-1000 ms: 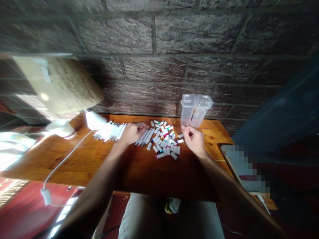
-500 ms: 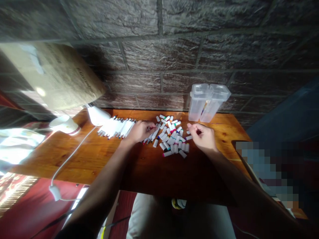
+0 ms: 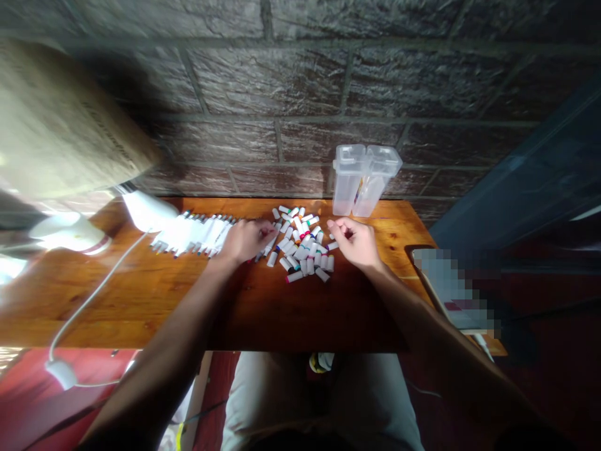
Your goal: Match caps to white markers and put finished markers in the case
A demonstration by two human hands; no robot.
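Observation:
A loose pile of white marker caps (image 3: 304, 249) with coloured ends lies at the middle of the wooden table. To its left, white markers (image 3: 197, 235) are laid side by side in a bright row. My left hand (image 3: 248, 240) rests over the row's right end, at the pile's left edge. Its fingers are curled together, and what they hold, if anything, is hidden. At the right edge of the pile is my right hand (image 3: 355, 242), thumb and fingers closed in a pinch. I cannot make out anything in it.
Two clear plastic cases (image 3: 353, 181) stand against the brick wall (image 3: 310, 141). On the left are a lamp (image 3: 149, 210) with a large shade, its white cord and a white cup-like object (image 3: 87, 235). A partly blurred-out device (image 3: 446, 282) lies at the table's right edge.
The camera view has turned right, so everything appears shifted left. Both hands keep nearly the same closed pose and place by the caps.

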